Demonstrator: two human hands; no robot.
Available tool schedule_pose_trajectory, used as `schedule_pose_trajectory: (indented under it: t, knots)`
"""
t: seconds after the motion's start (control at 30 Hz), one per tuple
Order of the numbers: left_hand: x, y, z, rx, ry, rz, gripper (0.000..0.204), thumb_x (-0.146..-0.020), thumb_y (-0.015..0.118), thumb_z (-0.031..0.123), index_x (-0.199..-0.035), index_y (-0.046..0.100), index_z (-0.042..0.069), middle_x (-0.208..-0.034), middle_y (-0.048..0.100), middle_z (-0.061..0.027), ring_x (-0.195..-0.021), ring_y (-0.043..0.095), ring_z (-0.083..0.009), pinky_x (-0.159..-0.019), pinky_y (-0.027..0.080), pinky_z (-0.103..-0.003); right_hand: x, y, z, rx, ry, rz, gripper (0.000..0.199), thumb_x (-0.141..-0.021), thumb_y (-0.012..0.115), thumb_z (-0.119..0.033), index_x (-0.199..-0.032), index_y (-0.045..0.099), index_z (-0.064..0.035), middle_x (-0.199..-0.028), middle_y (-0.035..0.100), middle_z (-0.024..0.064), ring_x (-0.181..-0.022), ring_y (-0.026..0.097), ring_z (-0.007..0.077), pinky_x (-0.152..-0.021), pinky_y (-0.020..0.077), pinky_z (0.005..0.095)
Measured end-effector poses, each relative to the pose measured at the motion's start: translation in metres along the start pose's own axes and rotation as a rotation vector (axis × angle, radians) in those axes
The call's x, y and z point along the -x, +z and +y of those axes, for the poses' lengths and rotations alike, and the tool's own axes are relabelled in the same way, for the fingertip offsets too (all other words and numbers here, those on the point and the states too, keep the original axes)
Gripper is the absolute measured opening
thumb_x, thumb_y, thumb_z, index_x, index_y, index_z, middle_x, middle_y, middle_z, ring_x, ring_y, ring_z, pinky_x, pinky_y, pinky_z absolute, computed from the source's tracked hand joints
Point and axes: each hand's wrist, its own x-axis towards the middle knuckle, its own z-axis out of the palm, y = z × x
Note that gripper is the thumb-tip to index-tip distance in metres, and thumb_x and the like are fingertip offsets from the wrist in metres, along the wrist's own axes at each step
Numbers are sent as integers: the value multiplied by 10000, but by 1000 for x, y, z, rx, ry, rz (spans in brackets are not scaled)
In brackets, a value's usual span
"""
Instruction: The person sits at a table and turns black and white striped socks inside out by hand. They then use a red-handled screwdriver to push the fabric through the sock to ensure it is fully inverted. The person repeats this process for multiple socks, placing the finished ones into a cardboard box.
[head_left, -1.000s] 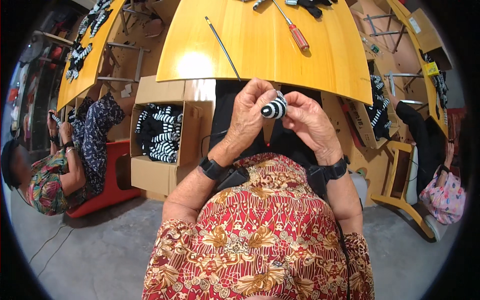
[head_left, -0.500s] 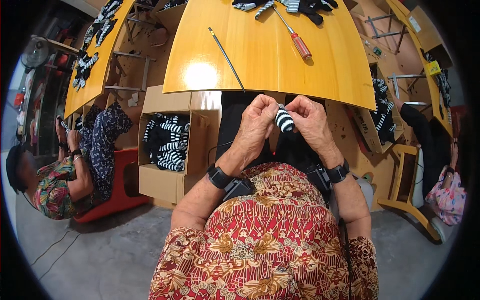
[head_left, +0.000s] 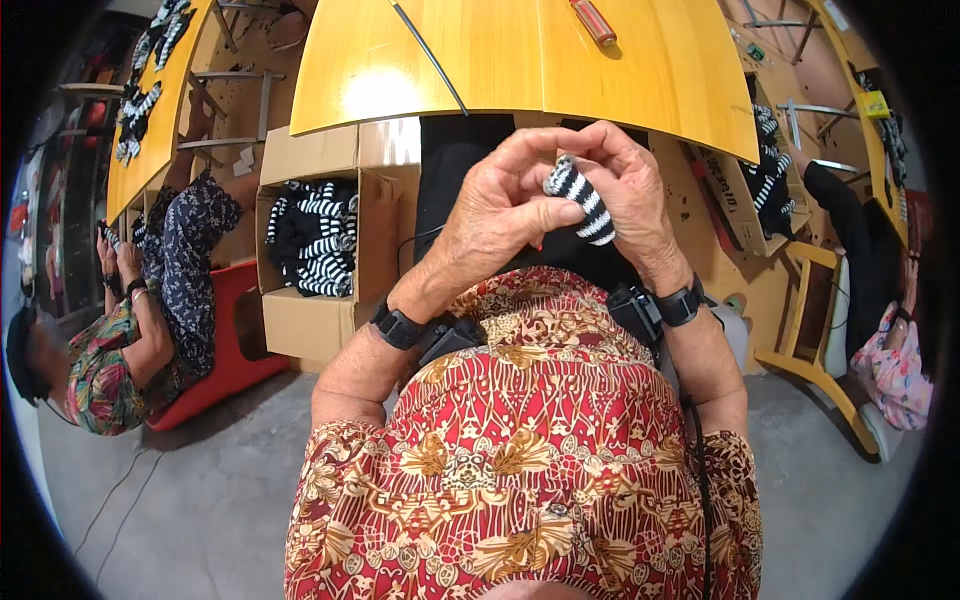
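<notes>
Between my hands, just off the near edge of the table, is a small black-and-white striped knit piece (head_left: 592, 208), rounded like a short tube, with a greyish upper end. My left hand (head_left: 505, 195) is closed on it, the thumb pressed against its front. My right hand (head_left: 640, 205) curls round its other side; the fingers of both hands arch together above it. Part of the knit piece is hidden by the thumb and fingers.
The yellow table (head_left: 450, 40) holds a thin dark rod (head_left: 430, 58) and a red-handled screwdriver (head_left: 594, 22). Left of me stands a cardboard box (head_left: 310, 325) of striped knit pieces; another box (head_left: 735, 215) is on the right. People sit at tables on both sides.
My fingertips pinched the knit piece's upper end before; now my left thumb lies on its front and the fingers arch over it. The view has shifted, cutting off the table's far part.
</notes>
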Motion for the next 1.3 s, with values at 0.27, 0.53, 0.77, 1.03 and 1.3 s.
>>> schedule_pose_trajectory:
  t: [0.27,0.53,0.77,1.03,1.3]
  knots:
    - [-4,-16,-16,171,70,202,367,-855,656,9,-1205,546,8,-950,653,-29,-849,597,-64,-795,494,-208,9,8,-13,18,67,47,235,-898,613,-143,-1071,546,1,-863,620,27,-719,567,48,-554,459,176]
    - [-3,-21,-32,297,6,251,331,-871,661,52,-1186,566,11,-913,650,-20,-773,583,-54,-735,489,-201,15,18,-11,423,-136,124,207,-802,678,-90,-971,597,-3,-784,607,15,-671,565,57,-602,471,205]
    - [3,-17,-5,-638,423,72,635,-751,768,125,-1331,517,64,-1279,589,-117,-1137,583,-209,-964,462,-319,13,21,-36,622,-106,14,180,-788,684,-74,-938,614,-4,-752,604,15,-655,544,46,-575,448,206]
    - [-2,-32,-12,-108,54,63,437,-871,673,118,-1264,505,24,-1090,622,-81,-985,605,-144,-862,522,-296,-9,10,-44,610,-260,23,158,-839,669,-119,-911,587,-4,-741,616,54,-676,603,117,-608,485,276]
    - [-15,-44,-12,438,45,124,329,-931,607,189,-1210,479,67,-980,605,-132,-739,618,-166,-672,539,-253,-136,-41,-23,1440,-644,298,293,-826,656,-230,-1049,612,-44,-992,575,162,-966,572,342,-819,488,444]
